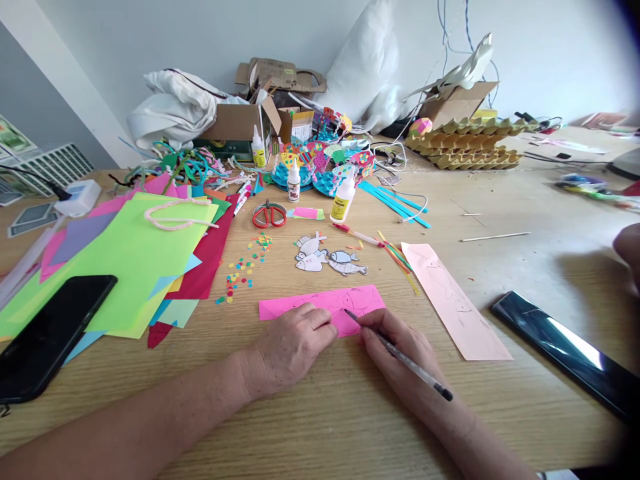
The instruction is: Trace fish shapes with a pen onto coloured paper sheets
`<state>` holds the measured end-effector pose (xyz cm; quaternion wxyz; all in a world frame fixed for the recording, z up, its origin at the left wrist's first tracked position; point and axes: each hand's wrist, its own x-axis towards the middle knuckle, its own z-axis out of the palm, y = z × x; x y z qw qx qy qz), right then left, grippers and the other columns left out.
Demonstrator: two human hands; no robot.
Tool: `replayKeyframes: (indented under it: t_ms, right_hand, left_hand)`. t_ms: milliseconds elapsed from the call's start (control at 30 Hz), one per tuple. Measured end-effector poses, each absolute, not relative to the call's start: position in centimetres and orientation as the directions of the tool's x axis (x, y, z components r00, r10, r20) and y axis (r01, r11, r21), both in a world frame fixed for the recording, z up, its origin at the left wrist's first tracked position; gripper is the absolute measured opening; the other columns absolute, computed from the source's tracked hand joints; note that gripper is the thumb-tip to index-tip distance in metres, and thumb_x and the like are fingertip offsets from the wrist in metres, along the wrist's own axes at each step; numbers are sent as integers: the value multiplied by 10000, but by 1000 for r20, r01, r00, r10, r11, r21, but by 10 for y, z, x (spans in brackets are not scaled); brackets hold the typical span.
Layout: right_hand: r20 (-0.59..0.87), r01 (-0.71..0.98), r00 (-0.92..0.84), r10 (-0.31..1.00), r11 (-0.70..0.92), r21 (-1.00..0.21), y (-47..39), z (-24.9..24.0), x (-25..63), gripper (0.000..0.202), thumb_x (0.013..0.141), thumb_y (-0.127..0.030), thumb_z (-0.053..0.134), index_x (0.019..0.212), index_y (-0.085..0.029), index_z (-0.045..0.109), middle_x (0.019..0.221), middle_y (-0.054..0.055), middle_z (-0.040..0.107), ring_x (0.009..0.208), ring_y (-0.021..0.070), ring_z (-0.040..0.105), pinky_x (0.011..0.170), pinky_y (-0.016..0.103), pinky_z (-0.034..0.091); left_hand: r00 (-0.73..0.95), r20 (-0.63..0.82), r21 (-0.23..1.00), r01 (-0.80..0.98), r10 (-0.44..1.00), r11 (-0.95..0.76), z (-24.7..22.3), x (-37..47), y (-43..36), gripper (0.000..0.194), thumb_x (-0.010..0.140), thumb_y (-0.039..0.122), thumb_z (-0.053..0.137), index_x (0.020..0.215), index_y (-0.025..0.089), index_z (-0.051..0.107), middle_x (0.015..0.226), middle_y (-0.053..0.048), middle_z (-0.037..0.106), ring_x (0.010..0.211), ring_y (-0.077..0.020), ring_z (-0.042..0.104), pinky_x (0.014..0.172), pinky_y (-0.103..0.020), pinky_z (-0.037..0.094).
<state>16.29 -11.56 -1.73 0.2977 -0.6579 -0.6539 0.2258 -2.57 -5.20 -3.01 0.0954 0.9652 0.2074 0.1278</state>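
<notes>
A bright pink paper strip [280,307] lies in front of me, with fish outlines drawn in dark lines. My left hand [300,340] rests on its lower edge, fingers curled and pressing the paper down. In my right hand [400,347] is a clear-barrelled pen [417,371] with a dark end cap, its tip touching the strip near a drawn fish. Just beyond lie several small paper fish cutouts [311,261], pale with dark outlines. To the right, a pale pink paper strip [450,300] also carries pencil-like drawn outlines.
Coloured paper sheets [125,267] and a black phone [55,333] lie left; another phone [565,353] lies right. Red-handled scissors [269,215], a glue bottle [343,198] and confetti dots [240,270] sit ahead. Egg cartons [460,150] stand behind. Part of another person's hand [629,250] shows at right.
</notes>
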Motion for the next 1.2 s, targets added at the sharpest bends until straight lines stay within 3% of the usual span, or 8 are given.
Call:
replayKeyframes:
  t_ms: [1200]
  right_hand:
    - [71,727,46,996,15,-686,-115,-15,162,123,803,-230,421,797,-216,543,622,-29,610,565,137,564,552,240,416]
  left_hand:
    - [884,199,235,375,422,-897,-28,-26,-52,158,862,72,412,899,146,546,912,-41,533,852,-183,458,778,-298,414]
